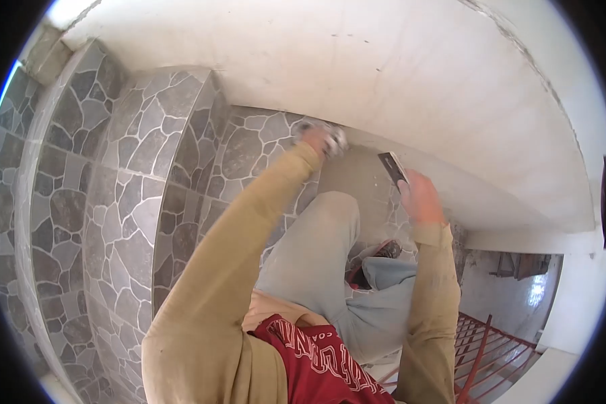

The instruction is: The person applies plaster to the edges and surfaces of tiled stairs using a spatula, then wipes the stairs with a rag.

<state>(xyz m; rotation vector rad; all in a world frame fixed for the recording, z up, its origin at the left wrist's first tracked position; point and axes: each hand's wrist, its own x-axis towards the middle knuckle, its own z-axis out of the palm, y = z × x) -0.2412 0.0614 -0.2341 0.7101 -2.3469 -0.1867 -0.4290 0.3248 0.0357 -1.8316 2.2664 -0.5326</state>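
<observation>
My left hand (pixel 312 139) is closed around a crumpled white-and-grey rag (pixel 334 141), down at the tiled floor where it meets the wall. Motion blurs the hand and the cloth. To the right, my right hand (pixel 422 196) grips a scraper (pixel 392 167) with a flat, dark, rectangular face and a paler edge. The scraper is raised near the wall's lower part, tilted up and to the left. Below both hands, a smooth greyish patch (pixel 353 178) covers part of the stone-patterned floor tiles (pixel 252 138).
Tiled steps (pixel 138 155) with white joints rise on the left. A pale plastered wall (pixel 384 74) runs across the top. My bent knee (pixel 333 209) and a shoe (pixel 387 249) are below my hands. Red metal railing (pixel 481 353) stands at lower right, beside a drop to a lower floor.
</observation>
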